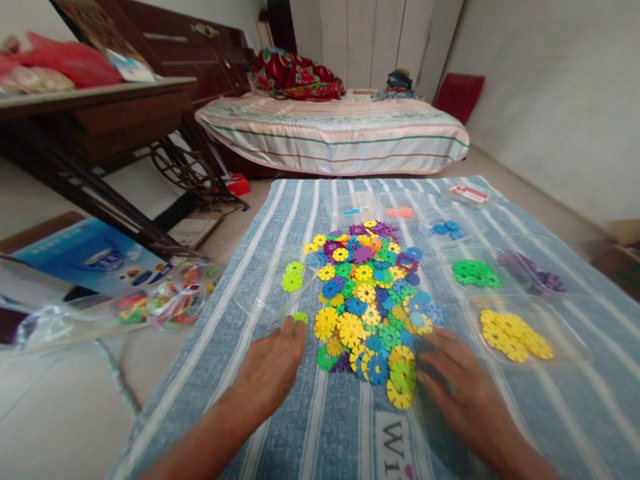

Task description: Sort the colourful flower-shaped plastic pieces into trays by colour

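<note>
A pile of notched plastic flower discs [367,293] in yellow, blue, green and purple covers the middle of the cloth. At the pile's left side, my left hand [273,363] is closed with a lime-green disc [300,318] at its fingertips. Just beyond it, a clear plastic tray [260,287] contains a few lime-green discs [293,277]. My right hand [463,380] is at the pile's right edge, its fingers apart and slightly blurred, beside a yellow disc [424,325] and a lime-green disc [403,377]. Whether its fingertips touch the discs, I cannot tell.
Clear trays on the right hold yellow discs [515,335], green discs [475,273] and purple discs [535,272]. Farther back are blue discs [447,229] and orange discs [400,212] in trays. A striped cloth [280,433] covers the table. A bed [330,140] stands behind.
</note>
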Demonstrator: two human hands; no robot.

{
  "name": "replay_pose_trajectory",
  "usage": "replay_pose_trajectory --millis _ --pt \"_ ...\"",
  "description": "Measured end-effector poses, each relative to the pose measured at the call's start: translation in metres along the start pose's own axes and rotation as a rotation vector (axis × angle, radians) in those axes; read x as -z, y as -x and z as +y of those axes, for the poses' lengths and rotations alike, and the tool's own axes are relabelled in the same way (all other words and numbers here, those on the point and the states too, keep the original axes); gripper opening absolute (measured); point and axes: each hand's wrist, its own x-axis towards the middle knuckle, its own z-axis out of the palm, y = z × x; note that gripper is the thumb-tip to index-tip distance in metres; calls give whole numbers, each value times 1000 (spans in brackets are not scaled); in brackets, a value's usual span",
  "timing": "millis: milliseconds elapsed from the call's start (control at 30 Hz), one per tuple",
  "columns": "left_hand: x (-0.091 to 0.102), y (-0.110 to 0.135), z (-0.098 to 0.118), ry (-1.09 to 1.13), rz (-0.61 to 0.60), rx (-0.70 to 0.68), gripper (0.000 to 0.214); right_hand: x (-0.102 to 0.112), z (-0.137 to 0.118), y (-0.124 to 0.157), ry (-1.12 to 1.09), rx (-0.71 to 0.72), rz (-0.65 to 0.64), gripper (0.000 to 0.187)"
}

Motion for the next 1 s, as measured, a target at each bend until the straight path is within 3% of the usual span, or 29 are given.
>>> replay_pose_trajectory --millis 200,367,500,600,667,833,900,1000 --pt "3 -13 8 -40 44 50 37 -9 -6 10 0 -34 -56 19" --pt "11 -10 1 -20 76 61 32 -18 -8 15 -7 -29 -46 24" --pt "36 -17 -24 94 211 107 32 -18 -11 14 -17 -47 -28 22" --pt "52 -39 -50 133 333 122 34 -18 -13 12 -30 -77 -38 20" --pt "57 -59 -64 160 324 137 35 -20 -13 12 -44 -98 -43 19" --pt "50 -97 -79 202 193 94 35 -25 -14 14 -65 -137 -25 18" --pt "45 -102 -79 155 222 135 38 -25 -14 14 -70 -145 -13 18" --pt "42 -95 -73 135 359 179 40 -25 -15 13 -76 -168 -15 17"
